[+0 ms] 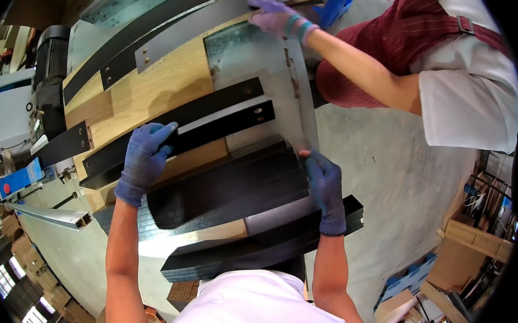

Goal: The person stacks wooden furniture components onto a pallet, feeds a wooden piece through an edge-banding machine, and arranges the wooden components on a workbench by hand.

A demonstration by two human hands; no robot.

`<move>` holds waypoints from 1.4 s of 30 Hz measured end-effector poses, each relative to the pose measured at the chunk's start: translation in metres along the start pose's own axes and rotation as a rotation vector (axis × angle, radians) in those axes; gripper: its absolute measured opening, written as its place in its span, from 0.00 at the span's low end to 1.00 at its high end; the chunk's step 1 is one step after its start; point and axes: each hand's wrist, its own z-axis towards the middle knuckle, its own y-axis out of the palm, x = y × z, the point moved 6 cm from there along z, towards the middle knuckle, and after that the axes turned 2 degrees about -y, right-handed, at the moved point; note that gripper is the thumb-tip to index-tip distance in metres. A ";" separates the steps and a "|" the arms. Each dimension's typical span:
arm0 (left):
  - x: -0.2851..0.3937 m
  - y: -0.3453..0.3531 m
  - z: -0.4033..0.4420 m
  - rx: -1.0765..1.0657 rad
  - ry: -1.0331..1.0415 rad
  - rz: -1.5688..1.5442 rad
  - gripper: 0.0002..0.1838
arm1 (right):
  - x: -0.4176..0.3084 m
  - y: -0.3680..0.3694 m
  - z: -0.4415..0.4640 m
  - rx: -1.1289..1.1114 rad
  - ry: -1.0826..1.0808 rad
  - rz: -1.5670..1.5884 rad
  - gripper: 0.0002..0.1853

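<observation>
My left hand (pixel 145 161), in a blue knit glove, grips a long black board (pixel 208 110) near its middle, thumb and fingers bent over it. That board has holes near its right end and lies slanted across the worktable. My right hand (pixel 324 189), gloved in blue too, is closed beside the right end of a stack of black boards (pixel 233 187). Its fingertips are pinched together; what they hold, if anything, is too small to make out. Below that wrist, nearer my body, lies another stack of black boards (pixel 253 245).
Opposite, a co-worker's purple-gloved hand (pixel 278 19) rests on a long grey board (pixel 190 33). Pale wooden boards (pixel 162 86) lie under the black ones. A black motor (pixel 52 63) stands at left, near a blue box with a red button (pixel 20 182). Shelving (pixel 476 236) stands at right.
</observation>
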 end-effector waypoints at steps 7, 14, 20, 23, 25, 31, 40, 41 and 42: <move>0.025 0.004 0.000 0.093 0.047 0.041 0.26 | 0.012 0.001 0.003 0.012 -0.027 0.106 0.13; 0.024 0.006 0.000 0.099 0.041 0.028 0.25 | 0.013 -0.001 0.002 0.029 0.089 0.093 0.14; 0.023 0.010 -0.002 0.090 0.027 0.003 0.24 | 0.015 -0.001 0.003 0.039 0.061 0.112 0.13; 0.023 0.010 -0.002 0.089 0.023 0.002 0.24 | 0.011 -0.002 0.005 0.034 -0.033 0.036 0.13; 0.023 0.011 -0.002 0.083 0.016 -0.003 0.25 | 0.011 -0.003 0.007 0.029 -0.065 -0.007 0.12; 0.019 0.015 -0.005 0.068 0.000 -0.039 0.26 | 0.015 -0.002 0.007 0.057 -0.059 0.003 0.11; 0.017 0.015 -0.014 0.065 0.006 0.009 0.25 | -0.045 -0.008 0.008 0.130 -0.272 -0.220 0.09; 0.021 0.011 -0.017 0.076 0.016 0.009 0.25 | -0.060 -0.009 0.011 0.112 -0.318 -0.242 0.09; 0.026 0.005 -0.019 0.092 0.025 0.010 0.25 | -0.070 -0.008 0.012 0.093 -0.367 -0.264 0.09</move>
